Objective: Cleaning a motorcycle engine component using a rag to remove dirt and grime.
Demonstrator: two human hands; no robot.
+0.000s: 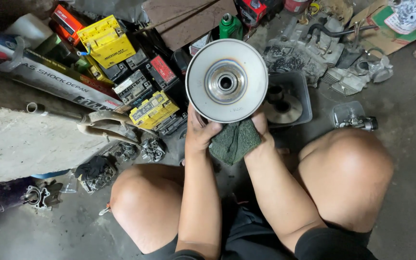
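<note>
A round metal pulley disc [227,81] stands upright, gripped at its lower edge by both hands. The left hand [200,132] clasps it bare; the right hand [261,126] presses a dark green rag [234,140] against it, above the concrete floor [410,96].

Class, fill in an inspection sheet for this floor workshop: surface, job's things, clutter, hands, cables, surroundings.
Surface: bare grey concrete floor, dusty.
Job's things: round metal pulley disc held upright, hub facing the camera; dark green rag beneath it.
Clutter: yellow battery boxes, small engine parts, a grey tub.
Hands: left hand and right hand both grip the disc's lower rim.
Cables: black hose on the engine block.
Surroundings: engine block, green bottle, concrete slab.
</note>
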